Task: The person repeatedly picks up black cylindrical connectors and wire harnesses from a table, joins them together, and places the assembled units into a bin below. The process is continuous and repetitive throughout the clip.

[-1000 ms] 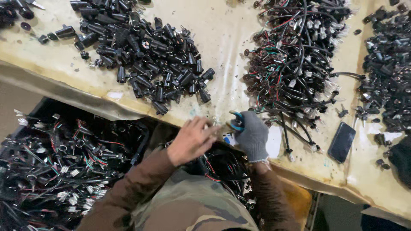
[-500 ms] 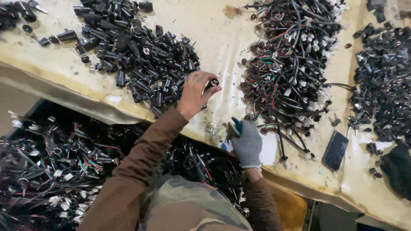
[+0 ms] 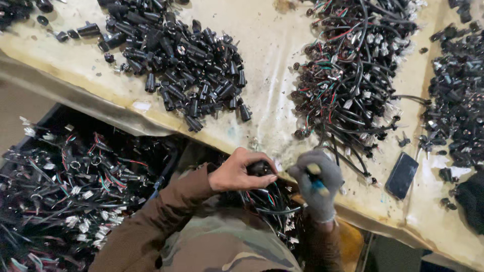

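Pale yellowish counter [image 3: 272,45], stained and scuffed, edge worn and curling along the front. Below at left, a dark bin [image 3: 55,118] against a brownish floor [image 3: 20,116]. Soft, even light, with no hard shadows.

A small black plastic connector cap [image 3: 258,167] sits pinched in the fingers of the bare left hand [image 3: 237,174], just off the near edge of the surface. A slim tool with a blue-and-yellow handle [image 3: 317,180] stands roughly upright in the closed grey-gloved right hand [image 3: 316,182], just beside the cap.
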